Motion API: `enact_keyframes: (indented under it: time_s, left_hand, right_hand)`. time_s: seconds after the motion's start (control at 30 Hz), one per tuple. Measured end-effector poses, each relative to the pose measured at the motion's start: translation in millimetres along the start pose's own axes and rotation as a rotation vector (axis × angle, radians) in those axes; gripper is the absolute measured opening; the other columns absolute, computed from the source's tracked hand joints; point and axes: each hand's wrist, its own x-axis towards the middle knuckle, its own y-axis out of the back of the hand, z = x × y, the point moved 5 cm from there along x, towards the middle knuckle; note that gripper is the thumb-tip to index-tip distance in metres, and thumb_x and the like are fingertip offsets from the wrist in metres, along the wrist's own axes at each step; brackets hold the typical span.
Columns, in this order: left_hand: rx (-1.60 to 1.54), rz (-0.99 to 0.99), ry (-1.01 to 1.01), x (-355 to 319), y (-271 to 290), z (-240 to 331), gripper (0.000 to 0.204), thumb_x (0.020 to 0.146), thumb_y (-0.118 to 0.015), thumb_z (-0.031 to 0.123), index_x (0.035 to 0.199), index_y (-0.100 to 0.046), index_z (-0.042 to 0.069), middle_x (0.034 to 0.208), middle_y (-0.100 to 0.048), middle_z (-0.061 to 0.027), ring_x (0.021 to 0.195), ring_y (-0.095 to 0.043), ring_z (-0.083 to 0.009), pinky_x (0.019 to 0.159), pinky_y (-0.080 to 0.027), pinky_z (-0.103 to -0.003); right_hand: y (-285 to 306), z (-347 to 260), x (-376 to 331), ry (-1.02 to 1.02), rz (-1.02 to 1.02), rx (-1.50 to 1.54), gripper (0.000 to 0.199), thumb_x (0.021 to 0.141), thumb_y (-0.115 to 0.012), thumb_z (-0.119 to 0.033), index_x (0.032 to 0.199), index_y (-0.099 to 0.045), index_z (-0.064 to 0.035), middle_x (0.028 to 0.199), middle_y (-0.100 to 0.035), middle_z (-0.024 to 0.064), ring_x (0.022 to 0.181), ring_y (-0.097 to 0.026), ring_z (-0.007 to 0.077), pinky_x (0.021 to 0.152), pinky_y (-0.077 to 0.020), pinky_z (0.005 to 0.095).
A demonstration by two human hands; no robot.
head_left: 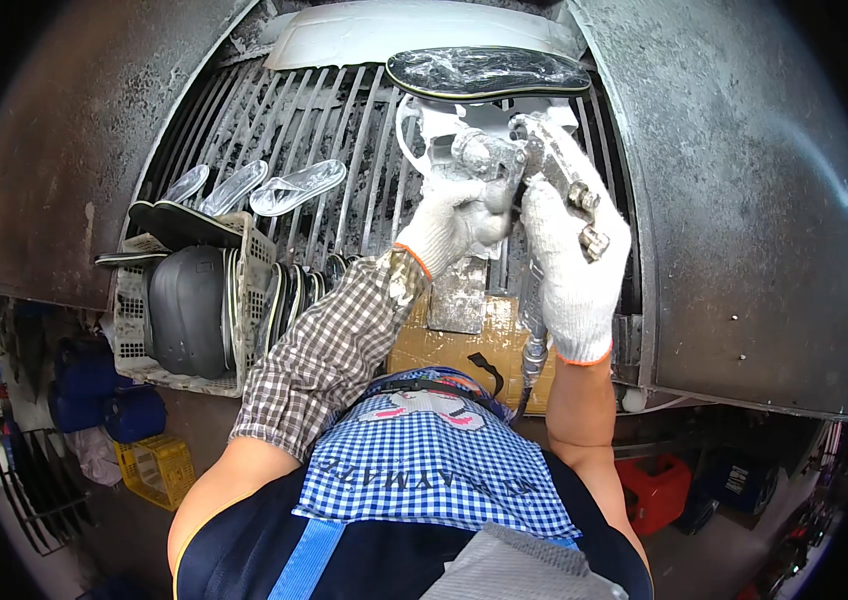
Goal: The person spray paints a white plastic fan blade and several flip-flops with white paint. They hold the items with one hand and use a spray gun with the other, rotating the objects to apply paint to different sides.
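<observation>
My right hand (579, 265), in a white knit glove, is closed around a metal spray gun (572, 165) coated with white residue. A hose (536, 355) hangs below its grip. My left hand (464, 215), in a whitened glove, has its fingers curled at the front of the gun, seemingly gripping it there; the exact contact is hard to see. Just beyond both hands lies a dark shoe sole (489, 75) with white smears on top. A white jug-like container (409, 135) with a curved handle stands partly hidden behind my left hand.
Slatted metal bars (329, 110) form the work surface between two metal side walls (744, 200). Several white-coated sandals (299, 187) lie at left. A plastic crate (256, 260) holds dark soles. Cardboard (424, 350) lies before me; a red container (654, 490) sits lower right.
</observation>
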Motion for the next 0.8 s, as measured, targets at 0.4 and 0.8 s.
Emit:
enact_keyframes:
  time_s: [0.4,0.8]
  left_hand:
    - [0.057,0.081,0.006,19,37,-8,0.038,0.099,-0.054,0.005,0.132,-0.049,-0.013,0.125,-0.062,-0.0345,0.115,-0.066,-0.0478,0.100,-0.059,-0.058]
    - [0.089,0.096,0.042,12,30,-6,0.046,0.099,-0.056,0.007,0.137,-0.043,-0.014,0.135,-0.055,-0.0406,0.120,-0.063,-0.0517,0.102,-0.058,-0.059]
  right_hand:
    - [32,19,4,0.031,0.153,-0.062,0.044,0.102,-0.064,-0.005,0.143,-0.057,0.0077,0.130,-0.070,0.0163,0.111,-0.066,0.0139,0.097,-0.0530,0.0291]
    - [57,23,2,0.009,0.263,-0.027,0.045,0.103,-0.063,-0.008,0.145,-0.055,0.0067,0.115,-0.072,0.0081,0.088,-0.064,0.0062,0.078,-0.0535,0.0224]
